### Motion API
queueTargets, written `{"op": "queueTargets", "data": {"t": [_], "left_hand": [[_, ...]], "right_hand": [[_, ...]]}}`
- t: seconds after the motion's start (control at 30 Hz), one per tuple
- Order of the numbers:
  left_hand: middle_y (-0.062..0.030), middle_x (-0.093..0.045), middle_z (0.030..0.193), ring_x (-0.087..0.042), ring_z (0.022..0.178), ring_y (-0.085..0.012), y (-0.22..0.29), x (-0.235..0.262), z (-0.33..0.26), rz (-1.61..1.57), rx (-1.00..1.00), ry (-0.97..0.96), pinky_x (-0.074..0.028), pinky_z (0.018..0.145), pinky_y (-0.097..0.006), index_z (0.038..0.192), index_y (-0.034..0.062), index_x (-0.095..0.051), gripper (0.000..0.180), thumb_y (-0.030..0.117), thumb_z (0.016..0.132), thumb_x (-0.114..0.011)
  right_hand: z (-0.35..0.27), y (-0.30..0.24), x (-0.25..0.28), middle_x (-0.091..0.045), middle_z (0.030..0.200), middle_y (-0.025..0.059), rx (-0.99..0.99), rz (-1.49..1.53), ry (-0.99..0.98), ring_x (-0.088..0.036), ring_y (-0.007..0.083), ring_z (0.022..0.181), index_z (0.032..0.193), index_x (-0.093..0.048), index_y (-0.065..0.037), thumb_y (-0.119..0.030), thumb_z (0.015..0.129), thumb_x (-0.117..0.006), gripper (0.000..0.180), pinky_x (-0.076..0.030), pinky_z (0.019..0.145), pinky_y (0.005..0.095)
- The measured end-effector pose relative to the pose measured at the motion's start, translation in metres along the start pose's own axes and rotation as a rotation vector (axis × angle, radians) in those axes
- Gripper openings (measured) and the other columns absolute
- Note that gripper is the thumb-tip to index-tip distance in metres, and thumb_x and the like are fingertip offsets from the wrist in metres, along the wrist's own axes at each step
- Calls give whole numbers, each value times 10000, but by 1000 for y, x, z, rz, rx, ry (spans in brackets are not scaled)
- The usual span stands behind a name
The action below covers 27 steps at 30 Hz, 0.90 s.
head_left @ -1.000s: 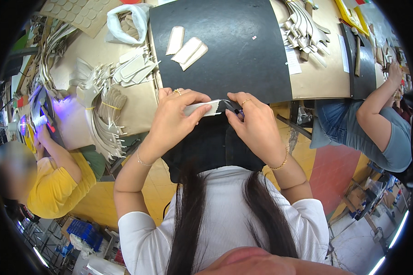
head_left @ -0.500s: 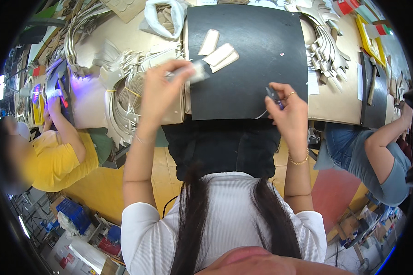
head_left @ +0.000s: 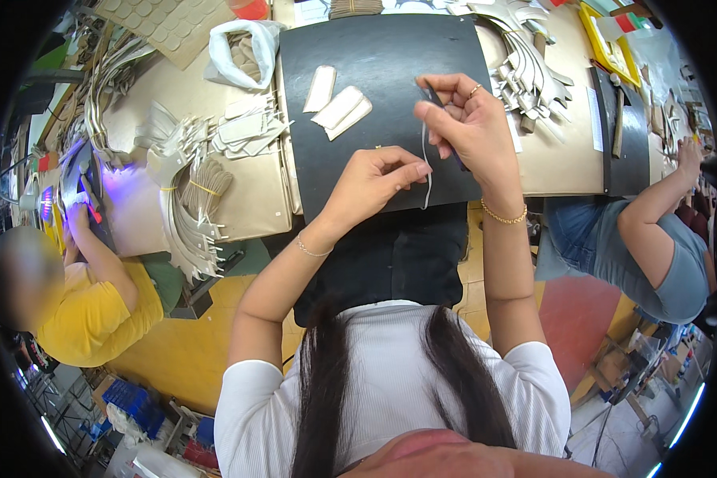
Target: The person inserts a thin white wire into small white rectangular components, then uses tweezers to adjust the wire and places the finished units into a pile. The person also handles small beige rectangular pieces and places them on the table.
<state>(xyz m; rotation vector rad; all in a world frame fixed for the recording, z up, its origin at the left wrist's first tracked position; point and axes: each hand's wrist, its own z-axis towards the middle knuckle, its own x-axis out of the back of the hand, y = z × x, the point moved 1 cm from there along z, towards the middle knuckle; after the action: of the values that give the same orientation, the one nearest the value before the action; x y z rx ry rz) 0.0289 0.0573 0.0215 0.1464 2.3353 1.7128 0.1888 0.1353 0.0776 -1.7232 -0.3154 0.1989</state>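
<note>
Over the black mat (head_left: pixel 390 48) my left hand (head_left: pixel 374 182) pinches a thin pale strip (head_left: pixel 425 137), like a cord or thread. It runs up to the fingertips of my right hand (head_left: pixel 472 123) and hangs a little below the left fingers. Closed in the right hand is a small dark tool (head_left: pixel 432 94) that looks like thread snips, partly hidden by the fingers. To the left of my hands lie several flat cream pieces with rounded ends: one piece (head_left: pixel 319 89) alone, and an overlapping group (head_left: pixel 344 111) beside it.
Loose cream pieces (head_left: pixel 247 131) and strap bundles (head_left: pixel 207 187) cover the table at left, below a white bag (head_left: pixel 245 54) of tan pieces. More straps (head_left: pixel 526 60) lie at right, near a hammer (head_left: pixel 618 115). Co-workers sit on both sides.
My left hand has left the cream pieces and come right and lower, now pinching the strip. The right hand has risen and moved slightly left with the dark tool. The view has shifted.
</note>
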Motion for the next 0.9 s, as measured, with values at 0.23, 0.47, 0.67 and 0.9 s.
{"op": "queueTargets", "data": {"t": [0.23, 0.47, 0.67, 0.9], "left_hand": [[-51, -701, 895, -601, 786, -96, -6, -2, 3, -221, -73, 162, -494, 750, -246, 995, -14, -741, 138, 118, 965, -714], [-13, -632, 868, -558, 695, -66, -4, -6, 6, -176, -213, 190, -452, 641, -217, 967, -28, -734, 107, 77, 949, -723], [-40, -647, 808, -566, 655, -96, 2, -16, -2, 330, -396, 285, -457, 612, -247, 928, -8, -745, 53, 35, 897, -740], [-136, -635, 1089, -598, 1009, -328, 6, 44, 12, 1102, -365, 657, -447, 896, -437, 1138, 39, -714, 312, 210, 881, -763]], "right_hand": [[-1, 21, 2, -539, 917, 23, -11, 189, 234, -436, 25, 496, 1382, -499, 62, -131, 949, -727, 526, -349, 406, 192], [-21, 47, 22, -535, 773, 7, -226, 315, 140, -459, 25, 476, 1154, -661, 44, -283, 980, -729, 377, -385, 420, 202], [-32, 41, 0, -643, 860, 1, -92, -146, 56, -489, 28, 510, 960, -749, -30, -260, 931, -776, 234, -395, 462, 207], [-32, 36, 10, -722, 809, -8, -121, -52, 153, -467, -7, 545, 1039, -775, -30, -205, 924, -780, 210, -355, 468, 182]]}}
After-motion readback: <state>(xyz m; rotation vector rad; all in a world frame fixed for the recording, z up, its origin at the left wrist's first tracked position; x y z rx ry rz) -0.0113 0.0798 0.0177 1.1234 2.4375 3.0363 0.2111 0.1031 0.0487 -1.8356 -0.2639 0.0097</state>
